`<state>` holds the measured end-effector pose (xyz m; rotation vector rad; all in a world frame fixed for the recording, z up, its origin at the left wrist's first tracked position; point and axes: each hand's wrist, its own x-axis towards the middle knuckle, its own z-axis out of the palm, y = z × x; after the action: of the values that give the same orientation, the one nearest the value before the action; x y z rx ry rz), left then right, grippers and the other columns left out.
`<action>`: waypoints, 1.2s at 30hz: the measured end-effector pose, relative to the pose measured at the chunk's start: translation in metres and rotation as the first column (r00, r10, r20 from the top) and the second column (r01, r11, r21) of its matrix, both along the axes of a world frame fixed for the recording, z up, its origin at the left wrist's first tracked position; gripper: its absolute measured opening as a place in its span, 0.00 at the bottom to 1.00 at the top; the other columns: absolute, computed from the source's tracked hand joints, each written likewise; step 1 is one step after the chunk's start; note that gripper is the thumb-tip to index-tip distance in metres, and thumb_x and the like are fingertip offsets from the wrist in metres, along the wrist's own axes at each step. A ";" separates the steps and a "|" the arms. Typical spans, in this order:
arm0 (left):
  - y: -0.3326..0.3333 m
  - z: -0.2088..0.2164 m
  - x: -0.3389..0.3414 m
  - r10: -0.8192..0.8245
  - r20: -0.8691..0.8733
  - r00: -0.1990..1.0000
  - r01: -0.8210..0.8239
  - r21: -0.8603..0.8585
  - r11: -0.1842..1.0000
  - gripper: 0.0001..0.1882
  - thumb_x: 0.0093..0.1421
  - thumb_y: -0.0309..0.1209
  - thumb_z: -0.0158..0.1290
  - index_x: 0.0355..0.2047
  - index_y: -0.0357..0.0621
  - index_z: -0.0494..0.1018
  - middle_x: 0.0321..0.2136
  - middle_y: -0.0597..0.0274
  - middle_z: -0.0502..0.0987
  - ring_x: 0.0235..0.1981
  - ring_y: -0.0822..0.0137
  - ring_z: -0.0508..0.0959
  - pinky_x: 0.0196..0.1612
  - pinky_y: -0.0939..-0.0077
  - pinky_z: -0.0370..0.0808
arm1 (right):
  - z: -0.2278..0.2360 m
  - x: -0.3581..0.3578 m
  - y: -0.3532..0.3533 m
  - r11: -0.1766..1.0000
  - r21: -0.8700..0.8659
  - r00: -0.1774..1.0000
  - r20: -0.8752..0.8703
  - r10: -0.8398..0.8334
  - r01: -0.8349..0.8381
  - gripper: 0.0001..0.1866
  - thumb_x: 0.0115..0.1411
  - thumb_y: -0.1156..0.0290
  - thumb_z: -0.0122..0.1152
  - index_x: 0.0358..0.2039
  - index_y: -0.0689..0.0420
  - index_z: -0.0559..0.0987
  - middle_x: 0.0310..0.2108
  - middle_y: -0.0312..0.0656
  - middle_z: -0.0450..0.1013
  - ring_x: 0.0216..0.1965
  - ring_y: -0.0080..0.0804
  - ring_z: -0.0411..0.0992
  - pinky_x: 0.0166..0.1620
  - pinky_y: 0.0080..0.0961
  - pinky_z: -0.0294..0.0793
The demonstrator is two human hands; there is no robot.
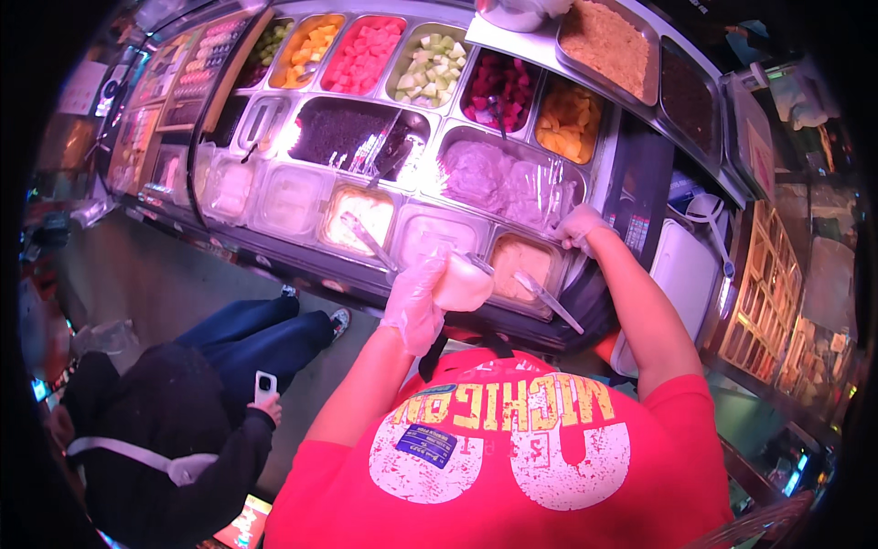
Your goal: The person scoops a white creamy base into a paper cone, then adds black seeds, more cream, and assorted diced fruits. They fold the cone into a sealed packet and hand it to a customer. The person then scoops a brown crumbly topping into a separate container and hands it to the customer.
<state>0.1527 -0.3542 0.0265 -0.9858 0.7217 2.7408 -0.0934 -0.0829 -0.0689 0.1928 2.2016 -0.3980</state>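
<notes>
My left hand (416, 302), in a clear plastic glove, is closed around a small white cup (464, 284), held over the front edge of the counter. My right hand (583, 227), also gloved, is at the near right corner of a steel pan of purple mash (494, 174). Its fingers are bent together; what they hold, if anything, is hidden. Below the right hand stands a tub of pale orange paste (521, 261) with a clear-handled utensil (549, 302) sticking out. Behind the cup is a tub of pale pink-looking cream (439, 229).
Farther back sit pans of watermelon cubes (364, 57), pale green cubes (430, 69) and orange pieces (567, 119). A tray of brown crumbs (608, 46) is at the far right. Another person (165, 439) holding a phone (265, 386) is at the left.
</notes>
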 end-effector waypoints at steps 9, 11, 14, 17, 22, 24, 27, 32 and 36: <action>-0.069 0.001 -0.025 -0.312 -0.016 0.950 0.295 -0.282 0.913 0.25 0.72 0.44 0.51 0.52 0.30 0.76 0.47 0.52 0.82 0.47 0.63 0.83 0.52 0.71 0.78 | 0.006 0.006 -0.006 0.870 0.278 0.882 -0.128 0.454 -0.407 0.15 0.52 0.68 0.66 0.36 0.66 0.86 0.41 0.62 0.81 0.46 0.55 0.81 0.52 0.42 0.80; -0.078 0.004 -0.028 -0.373 -0.012 0.928 0.363 -0.200 0.910 0.28 0.73 0.46 0.49 0.54 0.29 0.74 0.49 0.50 0.81 0.49 0.61 0.83 0.53 0.69 0.78 | 0.017 0.007 -0.008 0.857 0.295 0.874 -0.120 0.471 -0.422 0.15 0.54 0.70 0.61 0.39 0.66 0.86 0.43 0.62 0.80 0.47 0.56 0.80 0.53 0.43 0.80; -0.080 0.013 -0.036 -0.370 0.143 0.918 0.384 -0.081 0.920 0.32 0.75 0.51 0.45 0.57 0.28 0.71 0.51 0.47 0.81 0.52 0.58 0.83 0.56 0.63 0.79 | 0.056 0.019 -0.028 0.894 0.307 0.909 -0.155 0.387 -0.328 0.17 0.57 0.72 0.56 0.42 0.66 0.85 0.42 0.64 0.80 0.48 0.57 0.80 0.52 0.44 0.80; -0.076 0.019 -0.043 -0.366 0.243 0.899 0.363 0.058 0.930 0.35 0.75 0.54 0.42 0.60 0.28 0.68 0.52 0.46 0.80 0.53 0.54 0.82 0.58 0.57 0.79 | 0.058 0.014 -0.033 0.887 0.289 0.919 -0.050 0.390 -0.361 0.18 0.56 0.73 0.56 0.42 0.68 0.85 0.42 0.65 0.79 0.50 0.59 0.79 0.54 0.44 0.78; -0.068 0.011 -0.051 -0.349 0.153 0.925 0.316 0.206 0.926 0.33 0.75 0.53 0.43 0.61 0.32 0.67 0.51 0.46 0.80 0.53 0.52 0.82 0.58 0.55 0.79 | 0.046 -0.007 -0.008 0.882 -0.004 0.835 0.324 -0.445 0.472 0.03 0.60 0.79 0.61 0.30 0.58 0.77 0.19 0.39 0.72 0.11 0.17 0.59 0.12 0.22 0.52; -0.067 0.016 -0.057 -0.392 0.061 0.918 0.366 0.250 0.896 0.29 0.75 0.49 0.47 0.61 0.34 0.68 0.51 0.48 0.79 0.52 0.53 0.82 0.57 0.57 0.79 | 0.042 0.000 0.001 0.717 -0.111 0.671 0.473 -0.571 0.689 0.03 0.62 0.81 0.55 0.31 0.60 0.73 0.20 0.39 0.70 0.11 0.17 0.58 0.12 0.21 0.53; -0.057 0.014 -0.054 -0.435 0.026 0.900 0.430 0.107 0.896 0.23 0.70 0.36 0.55 0.59 0.35 0.69 0.50 0.50 0.79 0.51 0.57 0.82 0.55 0.62 0.80 | 0.014 0.022 0.016 0.338 -0.181 0.376 0.592 -0.713 0.924 0.02 0.65 0.81 0.52 0.34 0.63 0.72 0.20 0.39 0.68 0.10 0.16 0.55 0.11 0.17 0.50; -0.041 0.020 -0.057 -0.483 0.009 0.876 0.483 -0.023 0.875 0.25 0.58 0.19 0.56 0.57 0.34 0.70 0.48 0.53 0.79 0.51 0.60 0.82 0.55 0.68 0.80 | -0.022 0.056 0.021 -0.264 -0.198 0.059 0.888 -0.456 0.944 0.05 0.69 0.73 0.50 0.42 0.59 0.71 0.14 0.29 0.62 0.08 0.20 0.55 0.11 0.21 0.50; -0.028 0.019 -0.064 -0.493 0.061 0.868 0.497 -0.068 0.865 0.27 0.53 0.15 0.54 0.56 0.34 0.71 0.47 0.55 0.79 0.49 0.62 0.81 0.52 0.71 0.80 | -0.029 0.081 -0.002 -0.582 -0.252 0.024 0.928 -0.371 0.773 0.07 0.71 0.70 0.49 0.46 0.57 0.71 0.13 0.28 0.61 0.07 0.20 0.53 0.11 0.21 0.51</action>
<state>0.0883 -0.3821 0.0457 -0.7372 0.9358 2.2507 -0.0124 -0.0851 -0.0981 1.0984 0.4124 -2.3061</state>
